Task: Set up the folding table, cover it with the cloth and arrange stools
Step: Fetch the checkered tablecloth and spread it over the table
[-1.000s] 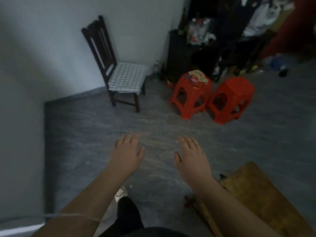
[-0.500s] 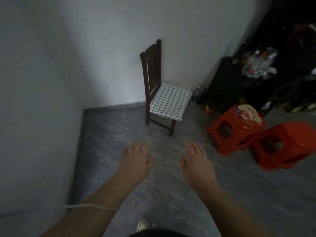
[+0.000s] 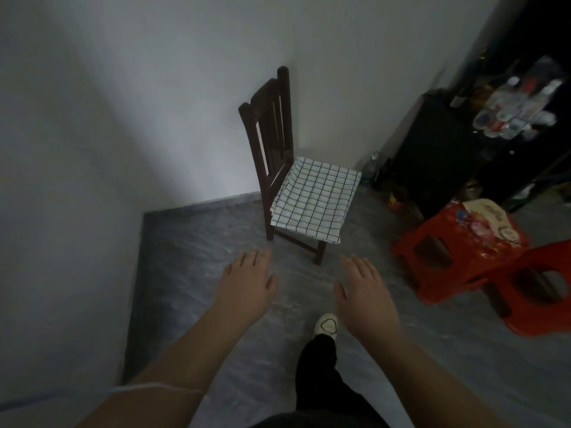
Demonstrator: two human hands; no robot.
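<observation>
- Both empty: left hand (image 3: 247, 285) and right hand (image 3: 361, 295) stay out over the floor (image 3: 197, 261), fingers (image 3: 358, 267) straight, loosely together.
- Checked cloth (image 3: 315, 202) on the wooden chair (image 3: 272, 125) has come closer, dead ahead; probably fetched next.
- Red stools (image 3: 457, 257) slid right; folding table gone from view.

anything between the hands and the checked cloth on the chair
Nothing visible: only bare floor separates the left hand and right hand from the checked cloth on the chair; the red stools stand off right.

A dark wooden chair (image 3: 272, 134) stands in the corner near a black cabinet (image 3: 432, 156).
</observation>
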